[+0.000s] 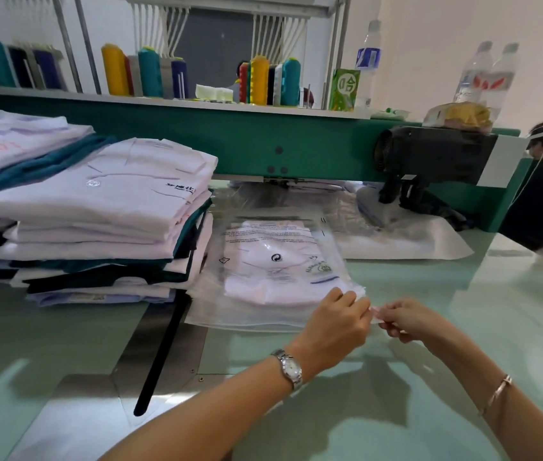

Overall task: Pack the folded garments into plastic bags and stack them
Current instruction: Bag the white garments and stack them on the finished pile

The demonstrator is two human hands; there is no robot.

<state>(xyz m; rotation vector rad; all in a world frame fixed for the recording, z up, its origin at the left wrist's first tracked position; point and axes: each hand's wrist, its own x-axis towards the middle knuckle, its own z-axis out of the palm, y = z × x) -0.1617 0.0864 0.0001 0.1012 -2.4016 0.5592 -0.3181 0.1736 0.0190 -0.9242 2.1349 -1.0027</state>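
At the bottom of the frame, two forearms reach up over the glossy green surface [430, 410], the left one wearing a watch [289, 369]. The left hand [336, 324] and right hand [410, 319] meet just right of centre, fingers curled, both pinching the near right corner of a clear plastic bag [210, 307] (what the right fingertips grip looks like a thin flap). The bag lies flat at centre frame with a folded white garment [280, 281] inside. Touching its left side stands a tall stack of folded garments [97, 211], white and dark teal. Behind, right of centre, lies another bagged garment [396, 237]. Farther back, thread cones [150, 71] line a shelf.
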